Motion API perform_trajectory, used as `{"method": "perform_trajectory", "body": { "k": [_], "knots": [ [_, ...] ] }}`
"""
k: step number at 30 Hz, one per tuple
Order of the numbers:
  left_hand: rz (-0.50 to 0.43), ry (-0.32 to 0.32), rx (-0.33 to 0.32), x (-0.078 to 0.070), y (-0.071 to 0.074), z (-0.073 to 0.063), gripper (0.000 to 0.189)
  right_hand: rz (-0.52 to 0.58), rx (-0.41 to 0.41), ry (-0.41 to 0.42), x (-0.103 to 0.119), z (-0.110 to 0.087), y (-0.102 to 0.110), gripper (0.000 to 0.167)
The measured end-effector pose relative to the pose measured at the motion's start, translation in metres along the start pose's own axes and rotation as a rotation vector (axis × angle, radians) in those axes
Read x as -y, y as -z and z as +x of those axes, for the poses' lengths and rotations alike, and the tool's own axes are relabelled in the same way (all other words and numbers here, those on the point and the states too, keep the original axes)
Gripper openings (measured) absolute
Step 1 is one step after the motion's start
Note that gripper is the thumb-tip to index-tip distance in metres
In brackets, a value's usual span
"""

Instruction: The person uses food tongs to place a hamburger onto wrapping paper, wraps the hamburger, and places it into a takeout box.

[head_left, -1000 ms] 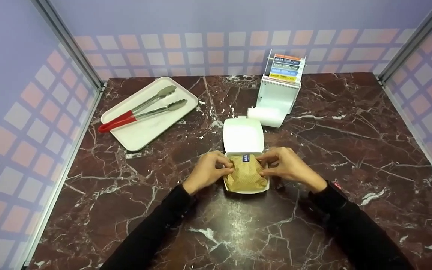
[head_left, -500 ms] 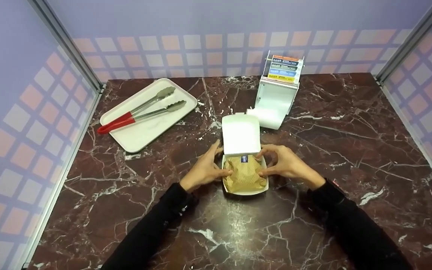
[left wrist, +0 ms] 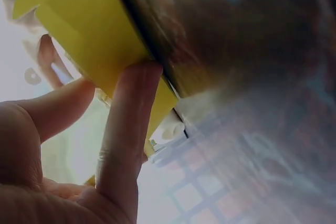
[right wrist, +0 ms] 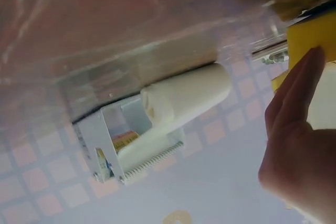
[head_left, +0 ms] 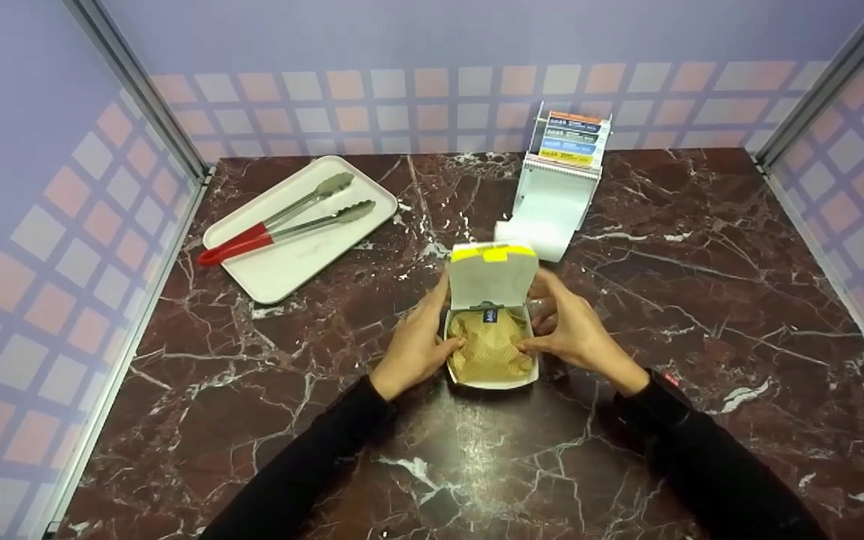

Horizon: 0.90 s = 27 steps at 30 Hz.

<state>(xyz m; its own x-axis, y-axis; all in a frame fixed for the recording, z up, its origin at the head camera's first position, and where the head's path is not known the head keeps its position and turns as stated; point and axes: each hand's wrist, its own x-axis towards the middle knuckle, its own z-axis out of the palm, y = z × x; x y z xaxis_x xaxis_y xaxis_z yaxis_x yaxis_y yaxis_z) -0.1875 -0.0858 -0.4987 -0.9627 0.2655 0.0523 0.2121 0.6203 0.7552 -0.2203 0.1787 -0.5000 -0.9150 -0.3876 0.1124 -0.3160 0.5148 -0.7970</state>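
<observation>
A small burger box point(head_left: 493, 281), yellow outside and pale inside, stands on the table with its lid raised nearly upright. Inside lies a burger-shaped bundle in gold patterned paper point(head_left: 488, 360), with a dark blue label point(head_left: 490, 316) at its far edge. My left hand point(head_left: 415, 345) holds the box's left side, thumb at the rim beside the wrapper; in the left wrist view its index finger point(left wrist: 128, 124) lies along the yellow wall. On the right side my right hand point(head_left: 578, 330) grips the box, thumb by the wrapper and fingers reaching beside the lid, partly hidden.
Behind the box stands a white metal dispenser point(head_left: 558, 191) with a serrated edge, several coloured label strips point(head_left: 571, 139) and a white roll point(right wrist: 189, 93). At the left back, red-handled tongs point(head_left: 244, 240) lie on a white tray point(head_left: 282, 277). Tiled walls border the dark marbled table point(head_left: 702, 300).
The lid, laid back earlier, is now tilted up. Both hands have shifted from the wrapper's sides to the box, with fingers reaching further forward along it.
</observation>
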Motion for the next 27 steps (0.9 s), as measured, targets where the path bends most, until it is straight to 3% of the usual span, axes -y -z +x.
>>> {"method": "perform_trajectory", "body": {
  "k": [10, 12, 14, 19, 22, 27],
  "knots": [
    [0.134, -0.138, -0.114, -0.005, -0.009, -0.011, 0.062, -0.107, -0.146, 0.102, 0.000, -0.023, -0.013, 0.080],
    [0.157, -0.142, -0.071, -0.004, -0.007, -0.013, 0.061, -0.130, -0.160, 0.102, 0.000, -0.025, -0.015, 0.075],
    [0.143, -0.121, 0.027, -0.004, -0.001, -0.015, 0.066, -0.161, -0.164, 0.102, 0.001, -0.026, -0.016, 0.071],
    [0.051, -0.035, 0.285, -0.006, 0.017, -0.015, 0.114, -0.278, -0.181, 0.105, 0.007, -0.028, -0.015, 0.068],
    [0.044, -0.044, 0.293, -0.007, 0.018, -0.014, 0.127, -0.353, -0.168, 0.105, 0.011, -0.029, -0.013, 0.068],
    [0.085, -0.072, 0.175, -0.007, 0.008, -0.015, 0.112, -0.374, -0.041, 0.107, 0.018, -0.031, -0.006, 0.083]
  ]
}}
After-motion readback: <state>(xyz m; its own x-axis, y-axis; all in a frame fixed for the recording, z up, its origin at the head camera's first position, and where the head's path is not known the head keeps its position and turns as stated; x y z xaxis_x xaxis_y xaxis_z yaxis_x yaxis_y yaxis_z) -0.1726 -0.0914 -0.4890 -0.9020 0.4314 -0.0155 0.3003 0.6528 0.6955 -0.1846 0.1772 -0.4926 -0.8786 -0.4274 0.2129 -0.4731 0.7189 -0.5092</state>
